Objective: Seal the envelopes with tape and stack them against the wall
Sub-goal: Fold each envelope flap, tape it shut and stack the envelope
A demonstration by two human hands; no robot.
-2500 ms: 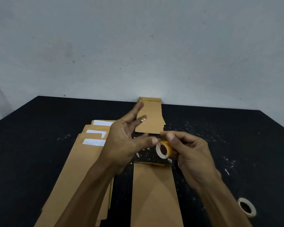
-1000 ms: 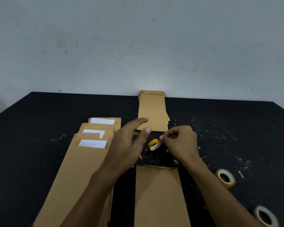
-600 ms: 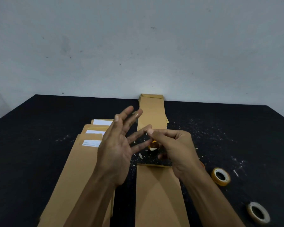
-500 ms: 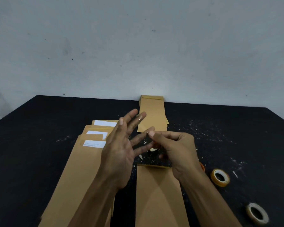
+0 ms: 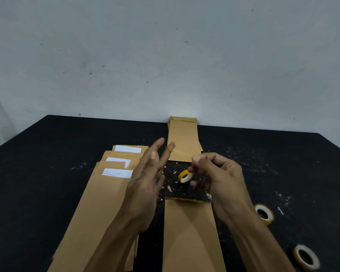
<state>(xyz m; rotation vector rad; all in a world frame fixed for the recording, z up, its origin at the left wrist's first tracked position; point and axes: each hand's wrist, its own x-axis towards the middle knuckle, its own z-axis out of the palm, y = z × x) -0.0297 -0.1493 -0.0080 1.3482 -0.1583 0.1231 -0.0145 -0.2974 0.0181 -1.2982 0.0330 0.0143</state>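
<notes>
A small yellow tape roll [image 5: 185, 176] is held by the right hand [image 5: 222, 180], fingers curled and pinched at its rim, just beyond the far flap edge of the brown paper envelope [image 5: 190, 234] lying nearest the person. The left hand [image 5: 145, 185] is raised beside that envelope, fingers spread and holding nothing. The step is judged to be tape preparation; a strip must next be drawn and pressed over the flap.

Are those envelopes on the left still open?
Open. The envelopes on the left lie fanned out with white paper showing at their mouths, and no flap is folded over.
</notes>
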